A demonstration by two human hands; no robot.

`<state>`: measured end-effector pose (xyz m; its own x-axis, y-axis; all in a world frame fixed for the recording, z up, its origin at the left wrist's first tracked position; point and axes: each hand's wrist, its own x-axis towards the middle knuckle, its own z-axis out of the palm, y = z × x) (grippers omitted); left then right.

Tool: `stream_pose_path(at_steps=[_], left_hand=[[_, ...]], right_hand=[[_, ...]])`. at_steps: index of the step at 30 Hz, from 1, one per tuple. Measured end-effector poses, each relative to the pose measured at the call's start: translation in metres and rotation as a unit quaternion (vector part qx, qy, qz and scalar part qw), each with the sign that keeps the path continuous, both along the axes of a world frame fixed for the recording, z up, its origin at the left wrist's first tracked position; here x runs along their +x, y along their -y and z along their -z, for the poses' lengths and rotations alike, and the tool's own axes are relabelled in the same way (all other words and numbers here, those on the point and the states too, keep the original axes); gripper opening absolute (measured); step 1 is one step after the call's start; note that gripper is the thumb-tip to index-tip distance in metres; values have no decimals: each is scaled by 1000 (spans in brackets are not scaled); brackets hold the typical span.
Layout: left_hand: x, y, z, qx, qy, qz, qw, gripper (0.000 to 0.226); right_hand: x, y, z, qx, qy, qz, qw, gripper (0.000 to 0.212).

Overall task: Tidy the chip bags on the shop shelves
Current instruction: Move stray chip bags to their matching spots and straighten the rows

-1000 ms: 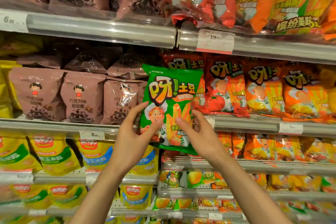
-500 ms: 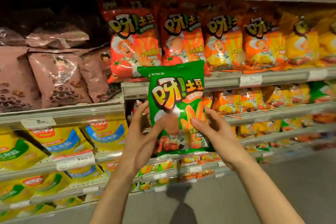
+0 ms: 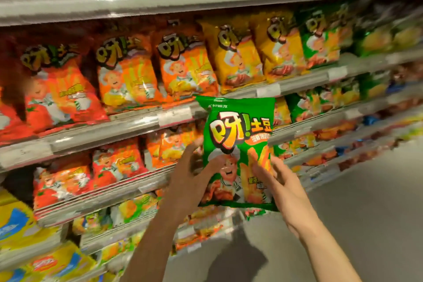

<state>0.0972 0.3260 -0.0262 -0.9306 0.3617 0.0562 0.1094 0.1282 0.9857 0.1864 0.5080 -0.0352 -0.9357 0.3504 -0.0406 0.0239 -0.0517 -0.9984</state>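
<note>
Both hands grip green chip bag (image 3: 238,144) upright at lower centre: left hand (image 3: 190,181) and right hand (image 3: 281,188) each with thumb on front, fingers curled behind. Behind it, shelf rail (image 3: 137,126) carries orange bags (image 3: 128,75), yellow bags (image 3: 238,57) further right. Floor (image 3: 366,213) lower right. Frame blurred.

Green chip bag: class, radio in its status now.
Both hands, left and right, grip green chip bag. Bag upright, off the shelves. Nothing blocking.
</note>
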Motion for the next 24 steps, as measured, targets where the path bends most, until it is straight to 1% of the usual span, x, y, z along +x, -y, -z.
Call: stream_pose_path(at_steps=[2,3,5,6,7,8,9,10,13,15,16,18,19,24], left_hand=[[2,-50,-3,3,-1,22,1000,58],[3,-74,-5,1,-3,35,999,54],[2,-117,-7,0,2,63,998,54],[1,-136,-7,2,9,76,997,55],[-2,-156,-6,-1,16,84,996,60],[-6,-175,-5,-13,23,91,996,67],[-10,-194,-4,-27,25,101,994,69],[-13,-213,-6,-30,21,114,993,63],[-22,-271,-16,-18,-1,157,987,35],[-34,-312,-18,-8,-21,175,984,19],[-41,-332,-18,6,-23,186,982,19],[-58,-369,-20,39,-22,197,979,33],[-67,-388,-22,43,-25,196,979,38],[-106,-473,-53,53,-70,214,973,48]], right_hand=[[13,-40,-3,5,9,34,999,47],[19,-59,-5,11,9,47,999,44],[27,-96,-6,10,10,77,997,39],[30,-113,-7,5,15,96,995,43],[32,-130,-6,5,16,112,994,55],[32,-147,-5,6,16,127,992,73],[32,-162,-4,7,19,142,990,86],[32,-178,-4,5,22,154,988,90],[27,-228,-6,-2,18,183,983,81],[18,-266,-7,3,19,205,978,80],[12,-285,-9,6,14,206,978,72],[-3,-322,-18,12,6,203,979,45],[-10,-339,-25,18,4,203,979,39],[-47,-429,-58,78,-25,206,975,42]])
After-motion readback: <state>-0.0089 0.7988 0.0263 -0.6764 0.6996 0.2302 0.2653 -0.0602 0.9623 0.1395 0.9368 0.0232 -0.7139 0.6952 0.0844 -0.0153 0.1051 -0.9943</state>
